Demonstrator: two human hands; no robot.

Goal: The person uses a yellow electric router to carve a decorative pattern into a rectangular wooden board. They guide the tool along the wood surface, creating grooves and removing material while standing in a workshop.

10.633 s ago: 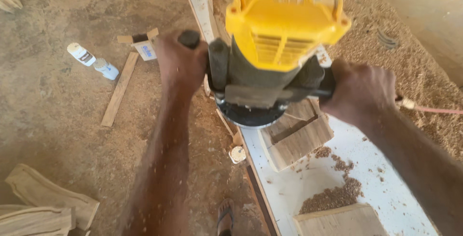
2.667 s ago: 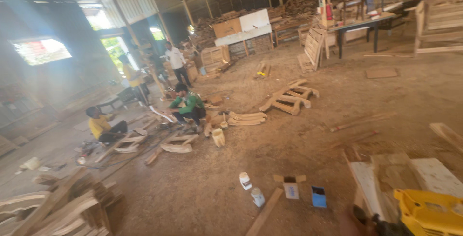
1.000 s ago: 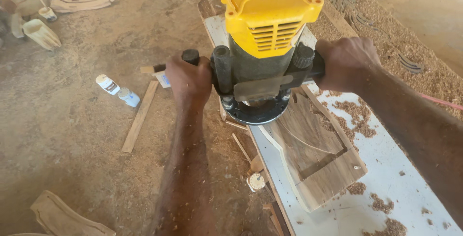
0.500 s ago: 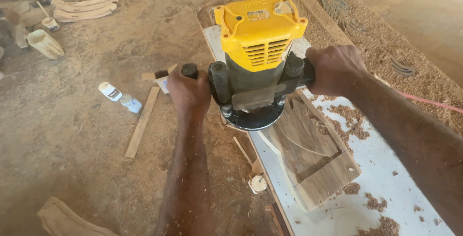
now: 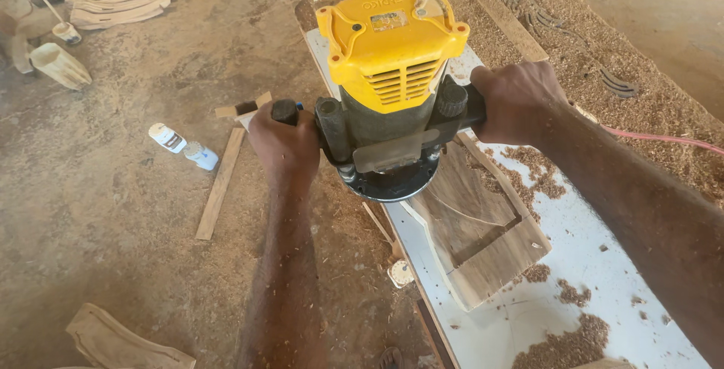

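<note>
1. Router [image 5: 388,82]: yellow cap, dark body, upright, its base on the near end of a wood block [image 5: 483,229].
2. Left hand [image 5: 285,141]: fist wrapped tight round the router's left handle.
3. Right hand [image 5: 516,101]: clenched round the right handle.
4. Block: lies on a white board [image 5: 603,263], sawdust scattered about.
5. Floor, left: two small bottles [image 5: 183,147], a wood strip [image 5: 220,184] beside them.
6. Red cord [image 5: 664,140]: runs off to the right.
</note>
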